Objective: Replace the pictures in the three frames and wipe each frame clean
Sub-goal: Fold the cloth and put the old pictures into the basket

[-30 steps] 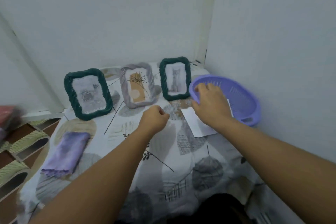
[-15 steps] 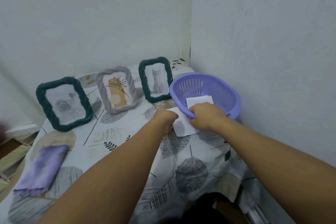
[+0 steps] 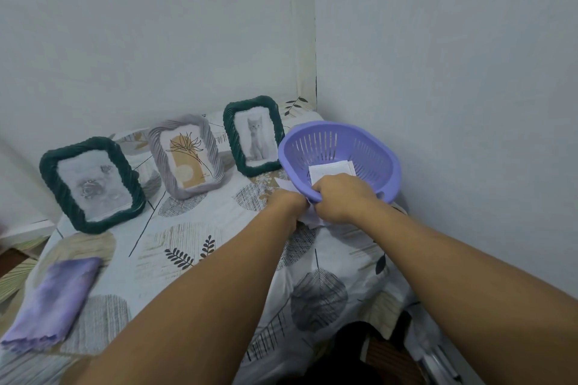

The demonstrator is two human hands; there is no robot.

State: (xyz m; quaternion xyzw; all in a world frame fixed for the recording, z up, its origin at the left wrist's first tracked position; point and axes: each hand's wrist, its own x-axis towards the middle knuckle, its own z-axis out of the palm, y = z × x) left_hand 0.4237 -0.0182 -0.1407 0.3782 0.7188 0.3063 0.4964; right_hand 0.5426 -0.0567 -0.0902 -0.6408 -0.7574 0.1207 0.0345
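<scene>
Three picture frames lean against the back wall: a dark green frame [image 3: 93, 184] with a grey picture, a grey frame [image 3: 187, 156] with a plant drawing, and a smaller dark green frame [image 3: 253, 136] with a cat picture. A white paper [image 3: 312, 219] lies on the table just in front of the purple basket [image 3: 391, 166]. My left hand [image 3: 289, 201] is curled on its left edge. My right hand [image 3: 341, 197] is curled on it at the basket's near rim. Another white paper [image 3: 331, 169] lies inside the basket. A purple cloth [image 3: 53, 300] lies at the table's front left.
The table wears a leaf-patterned cover [image 3: 187, 247] and stands in a corner, with walls behind and to the right. Its left edge drops to a patterned floor [image 3: 12, 275].
The view has swung right. My right hand came back from the basket's far rim to its near rim, and my left hand moved right onto the paper's left edge.
</scene>
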